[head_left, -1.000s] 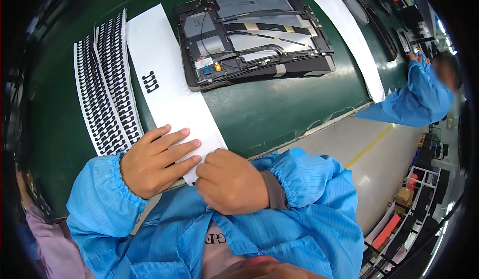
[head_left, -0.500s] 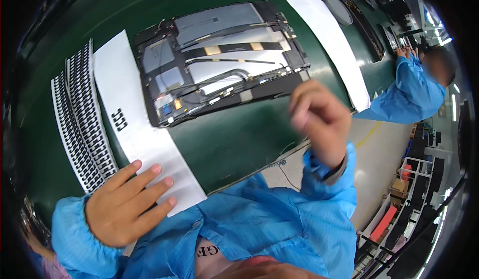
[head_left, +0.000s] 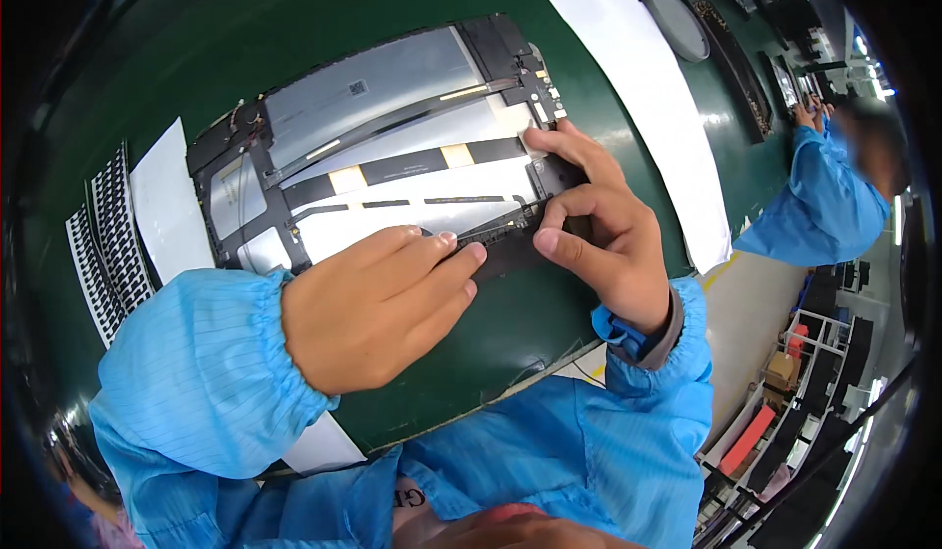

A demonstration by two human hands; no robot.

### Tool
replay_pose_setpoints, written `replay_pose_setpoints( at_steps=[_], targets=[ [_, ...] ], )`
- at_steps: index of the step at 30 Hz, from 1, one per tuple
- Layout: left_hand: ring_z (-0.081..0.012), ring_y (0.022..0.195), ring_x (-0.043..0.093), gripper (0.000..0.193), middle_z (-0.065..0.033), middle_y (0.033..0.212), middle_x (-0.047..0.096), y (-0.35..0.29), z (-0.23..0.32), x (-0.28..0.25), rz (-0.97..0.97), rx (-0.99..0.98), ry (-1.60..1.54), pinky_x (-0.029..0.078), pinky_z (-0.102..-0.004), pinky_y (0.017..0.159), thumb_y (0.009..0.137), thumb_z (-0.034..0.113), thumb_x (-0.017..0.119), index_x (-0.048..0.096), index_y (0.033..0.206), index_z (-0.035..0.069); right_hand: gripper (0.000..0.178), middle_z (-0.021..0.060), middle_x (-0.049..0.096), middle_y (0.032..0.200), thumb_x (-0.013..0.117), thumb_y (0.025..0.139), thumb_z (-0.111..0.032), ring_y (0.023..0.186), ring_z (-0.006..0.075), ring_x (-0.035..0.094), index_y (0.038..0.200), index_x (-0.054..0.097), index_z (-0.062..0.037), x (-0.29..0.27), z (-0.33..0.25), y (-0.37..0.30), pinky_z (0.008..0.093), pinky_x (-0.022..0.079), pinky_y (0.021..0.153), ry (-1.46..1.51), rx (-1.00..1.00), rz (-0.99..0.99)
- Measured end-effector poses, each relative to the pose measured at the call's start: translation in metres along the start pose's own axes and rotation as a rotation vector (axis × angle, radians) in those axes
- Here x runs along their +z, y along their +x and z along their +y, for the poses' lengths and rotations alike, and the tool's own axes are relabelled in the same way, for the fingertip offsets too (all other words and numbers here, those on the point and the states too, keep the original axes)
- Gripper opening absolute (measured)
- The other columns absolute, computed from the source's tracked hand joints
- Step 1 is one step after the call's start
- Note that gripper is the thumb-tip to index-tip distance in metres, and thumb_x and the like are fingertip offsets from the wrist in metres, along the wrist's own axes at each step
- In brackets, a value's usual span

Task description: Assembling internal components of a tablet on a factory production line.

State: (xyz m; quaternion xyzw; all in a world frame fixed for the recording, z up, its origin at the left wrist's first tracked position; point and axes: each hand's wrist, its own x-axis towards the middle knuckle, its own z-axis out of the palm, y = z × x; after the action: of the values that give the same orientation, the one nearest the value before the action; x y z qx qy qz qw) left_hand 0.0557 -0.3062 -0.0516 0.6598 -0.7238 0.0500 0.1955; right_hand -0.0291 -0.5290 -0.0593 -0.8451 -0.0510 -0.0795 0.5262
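A flat, tablet-like device [head_left: 357, 93] lies opened on the green table, showing silver cells, dark flat cables and a black frame. My left hand [head_left: 368, 304] lies across its near edge, fingers stretched out, their tips touching a dark strip there. At the near right corner, my right hand [head_left: 613, 230] is closed round the edge, thumb and forefinger drawn near each other. Its other fingers reach up along the right side. Whether a small part sits between thumb and forefinger cannot be seen. Part of the near edge is hidden under my left hand.
White sheets [head_left: 177, 201] [head_left: 638, 88] lie left and right of the device. Strips bearing rows of small black pieces [head_left: 113, 230] lie far left. A round grey lid-like disc [head_left: 677, 24] sits at the back right. A co-worker in blue sleeves [head_left: 819, 196] sits beyond, near shelving [head_left: 785, 392].
My left hand has moved from the left white sheet onto the device's near edge. My right hand has come down from the air onto its right corner. Device and strips appear farther left.
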Motion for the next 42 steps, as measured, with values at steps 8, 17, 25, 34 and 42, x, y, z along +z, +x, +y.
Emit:
replay_pose_setpoints(
  at_steps=[8,17,25,34,42],
  targets=[
    [-0.0279,0.094,0.055,0.023,-0.019,0.107,0.055,0.003,0.0,-0.005,-0.083,-0.049,-0.028,0.045,-0.0367,0.082,0.074,0.011,0.052,0.061,0.09,-0.003,0.009,0.0142,0.046,0.124,0.068,0.066,-0.006,0.123,0.0346,0.028,0.071,0.061,-0.0042,-0.002,-0.002,0.005,0.0427,0.021,0.101,-0.036,0.012,-0.032],
    [-0.0303,0.099,0.053,0.031,-0.0197,0.112,0.053,0.011,0.004,-0.007,-0.06,-0.093,-0.097,0.045,-0.04,0.083,0.071,0.009,0.051,0.057,0.099,-0.005,0.009,0.0144,0.046,0.124,0.068,0.065,-0.005,0.122,0.0347,0.029,0.07,0.06,-0.0043,0.001,-0.005,0.006,0.0428,0.022,0.101,-0.132,0.011,-0.018],
    [-0.0273,0.101,0.048,0.035,-0.0183,0.113,0.052,0.022,-0.006,0.009,-0.065,-0.018,-0.023,0.038,-0.0356,0.089,0.071,0.016,0.049,0.058,0.095,-0.007,0.012,0.0158,0.057,0.107,0.068,0.062,0.001,0.11,0.0337,0.047,0.072,0.063,0.0001,-0.002,-0.001,0.002,0.0401,0.037,0.091,-0.111,-0.022,0.087],
    [-0.0277,0.103,0.047,0.035,-0.0189,0.113,0.051,0.021,-0.006,0.012,-0.035,-0.006,0.002,0.039,-0.0364,0.089,0.072,0.017,0.047,0.058,0.095,-0.007,0.02,0.0126,0.058,0.104,0.068,0.054,0.003,0.098,0.0275,0.052,0.073,0.065,-0.0038,-0.001,-0.004,-0.003,0.0336,0.041,0.082,-0.149,-0.053,0.154],
    [-0.0269,0.104,0.048,0.035,-0.0179,0.113,0.052,0.02,-0.004,0.013,-0.03,-0.023,-0.008,0.039,-0.0365,0.091,0.072,0.018,0.047,0.059,0.095,-0.006,0.02,0.0112,0.058,0.103,0.069,0.054,0.002,0.096,0.0271,0.051,0.072,0.065,-0.005,0.0,-0.003,0.0,0.0345,0.041,0.081,-0.283,-0.105,0.142]
  ],
)
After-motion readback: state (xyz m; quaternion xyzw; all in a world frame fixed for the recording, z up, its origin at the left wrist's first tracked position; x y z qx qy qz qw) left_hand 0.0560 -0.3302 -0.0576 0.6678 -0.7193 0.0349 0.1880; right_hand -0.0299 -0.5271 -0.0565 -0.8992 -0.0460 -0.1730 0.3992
